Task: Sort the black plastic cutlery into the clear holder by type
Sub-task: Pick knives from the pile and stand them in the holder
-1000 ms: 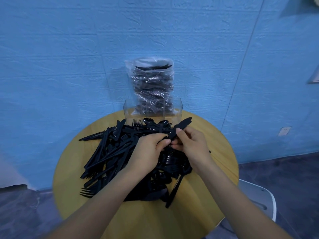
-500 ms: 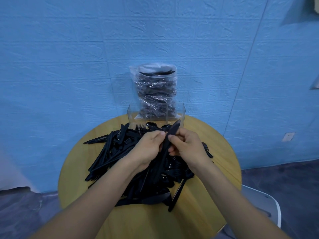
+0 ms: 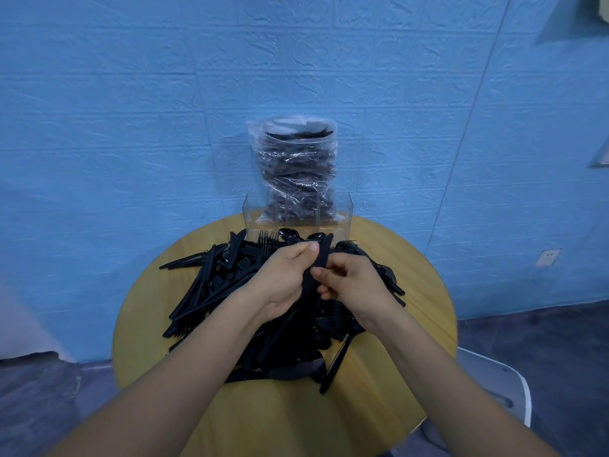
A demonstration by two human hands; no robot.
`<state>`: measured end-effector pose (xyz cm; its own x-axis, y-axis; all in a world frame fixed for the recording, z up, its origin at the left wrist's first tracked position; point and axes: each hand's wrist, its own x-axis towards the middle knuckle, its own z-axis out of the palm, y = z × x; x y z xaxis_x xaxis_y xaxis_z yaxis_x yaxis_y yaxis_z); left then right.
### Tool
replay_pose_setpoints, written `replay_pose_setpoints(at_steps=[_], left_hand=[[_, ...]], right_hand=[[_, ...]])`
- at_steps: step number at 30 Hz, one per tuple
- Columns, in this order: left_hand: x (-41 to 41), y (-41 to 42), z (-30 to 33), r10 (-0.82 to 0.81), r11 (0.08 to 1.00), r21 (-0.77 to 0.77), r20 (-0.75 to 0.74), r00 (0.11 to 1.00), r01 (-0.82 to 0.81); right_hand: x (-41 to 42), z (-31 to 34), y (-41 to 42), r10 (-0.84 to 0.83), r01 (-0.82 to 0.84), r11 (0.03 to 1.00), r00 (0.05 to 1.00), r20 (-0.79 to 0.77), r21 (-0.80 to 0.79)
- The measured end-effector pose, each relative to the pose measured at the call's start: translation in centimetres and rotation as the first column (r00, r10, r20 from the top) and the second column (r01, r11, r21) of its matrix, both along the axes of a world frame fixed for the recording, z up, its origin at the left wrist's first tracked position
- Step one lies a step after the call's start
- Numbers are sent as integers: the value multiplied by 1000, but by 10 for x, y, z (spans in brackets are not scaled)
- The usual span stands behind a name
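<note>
Above cutlery pile [image 3: 230, 291], both hands' fingers [image 3: 324, 278] pinching knife [image 3: 318, 262]

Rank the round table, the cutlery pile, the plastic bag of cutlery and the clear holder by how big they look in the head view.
1. round table
2. cutlery pile
3. plastic bag of cutlery and clear holder: alike in extent, and both stand farthest from the camera, so unranked.

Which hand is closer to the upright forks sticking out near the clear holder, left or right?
Left. The left hand sits just in front of the forks, its fingers almost below them. The right hand is farther off to the right. Both hold the same knife.
</note>
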<state>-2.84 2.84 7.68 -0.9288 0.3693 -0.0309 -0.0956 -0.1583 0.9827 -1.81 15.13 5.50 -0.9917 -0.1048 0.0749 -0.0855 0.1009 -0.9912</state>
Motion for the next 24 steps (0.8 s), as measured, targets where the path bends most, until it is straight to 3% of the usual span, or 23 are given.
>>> replay_pose_setpoints(at_steps=[4, 6, 11, 16, 21, 24], left_hand=[[9, -10, -17, -82, 948, -315, -116, 990, 41], [17, -13, -27, -105, 917, -397, -127, 986, 46], [22, -15, -36, -30, 882, -466, -212, 977, -74], [25, -16, -39, -16, 900, -430, -195, 981, -71], [27, -18, -45, 1, 895, -440, -172, 985, -78], [22, -26, -44, 90, 876, -452, -193, 977, -169]], right_hand=[[-7, -2, 7, -94, 97, 991, 995, 41, -88], [-9, -3, 9, -106, 112, 988, 992, 64, -102], [-11, 1, 2, -143, 143, 982, 990, 4, -123], [-14, 0, 0, -223, 231, 972, 964, -146, 47], [-16, -4, 0, -221, 228, 973, 965, -144, 34], [-22, -7, 4, -231, 245, 966, 961, -152, 86]])
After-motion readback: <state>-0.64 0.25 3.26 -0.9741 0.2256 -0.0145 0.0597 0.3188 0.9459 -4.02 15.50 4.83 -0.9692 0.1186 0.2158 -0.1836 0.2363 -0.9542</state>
